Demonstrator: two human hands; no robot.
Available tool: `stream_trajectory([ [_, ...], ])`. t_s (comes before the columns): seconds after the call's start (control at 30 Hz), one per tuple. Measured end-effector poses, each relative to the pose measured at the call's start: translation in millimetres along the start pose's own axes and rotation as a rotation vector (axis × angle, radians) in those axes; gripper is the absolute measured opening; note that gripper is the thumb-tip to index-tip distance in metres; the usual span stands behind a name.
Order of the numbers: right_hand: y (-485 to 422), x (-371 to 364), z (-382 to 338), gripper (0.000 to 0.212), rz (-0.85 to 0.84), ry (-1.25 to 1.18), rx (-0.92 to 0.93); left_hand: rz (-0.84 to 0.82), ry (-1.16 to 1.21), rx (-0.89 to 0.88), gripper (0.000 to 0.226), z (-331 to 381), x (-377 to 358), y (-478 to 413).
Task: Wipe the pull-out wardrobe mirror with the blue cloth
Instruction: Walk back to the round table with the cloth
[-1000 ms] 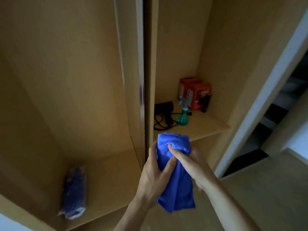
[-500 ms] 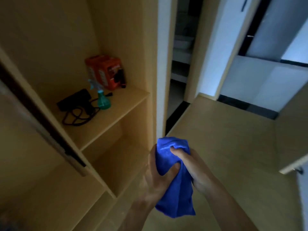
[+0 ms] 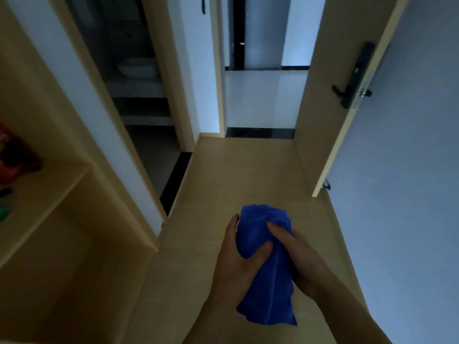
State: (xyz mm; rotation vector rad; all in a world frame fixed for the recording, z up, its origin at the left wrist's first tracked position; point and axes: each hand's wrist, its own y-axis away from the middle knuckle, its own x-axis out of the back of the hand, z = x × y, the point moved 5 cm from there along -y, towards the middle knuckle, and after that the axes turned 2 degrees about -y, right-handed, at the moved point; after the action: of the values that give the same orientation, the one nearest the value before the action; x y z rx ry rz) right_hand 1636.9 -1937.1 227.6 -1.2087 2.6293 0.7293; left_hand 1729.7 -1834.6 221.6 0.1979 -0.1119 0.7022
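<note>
1. Holding the blue cloth (image 3: 263,274) bunched in front of us, we have both grips closed on it. The left hand (image 3: 236,269) wraps its upper part, thumb pressed on the front.
2. The right hand (image 3: 304,264) curls round the cloth's right side, thumb on top. The loose end hangs below both hands.
3. The cloth sits low in the view, above the wooden floor (image 3: 238,175).
4. At left is an open wardrobe shelf (image 3: 49,192).
5. Farther right stands an open door (image 3: 320,108) with a black handle (image 3: 352,75).
</note>
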Motion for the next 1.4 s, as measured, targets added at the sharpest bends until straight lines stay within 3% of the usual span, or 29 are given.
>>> stream_trajectory([
  [0.1,18.7,47.4,-7.3,0.045,0.092,-0.031,0.039,-0.096,-0.01,-0.011,0.099,10.4,-49.2,-3.0],
  [0.43,102.5,172.0,-6.0,0.045,0.575,-0.151,0.188,-0.51,-0.081,-0.1,0.067,34.8,-198.9,2.1],
  [0.57,144.4,210.8,3.6,0.055,0.82,-0.2,0.229,-0.729,-0.097,-0.111,0.066,36.2,-256.1,14.3],
  [0.7,181.5,230.2,18.6,0.045,1.027,-0.284,0.249,-0.943,-0.131,-0.119,0.066,34.7,-301.4,25.0],
  [0.97,249.0,218.5,61.9,0.032,1.407,-0.5,0.318,-1.422,-0.22,-0.105,0.056,17.6,-353.5,73.8],
  [1.07,278.6,198.1,85.2,0.034,1.561,-0.564,0.328,-1.579,-0.254,-0.119,0.062,8.7,-360.9,107.4],
  [1.17,312.4,173.6,108.4,0.039,1.701,-0.617,0.344,-1.715,-0.293,-0.123,0.068,-2.2,-363.6,148.3],
  [1.4,396.0,130.7,152.1,0.034,1.921,-0.719,0.473,-1.945,-0.364,-0.194,0.059,-15.2,-367.2,257.1],
])
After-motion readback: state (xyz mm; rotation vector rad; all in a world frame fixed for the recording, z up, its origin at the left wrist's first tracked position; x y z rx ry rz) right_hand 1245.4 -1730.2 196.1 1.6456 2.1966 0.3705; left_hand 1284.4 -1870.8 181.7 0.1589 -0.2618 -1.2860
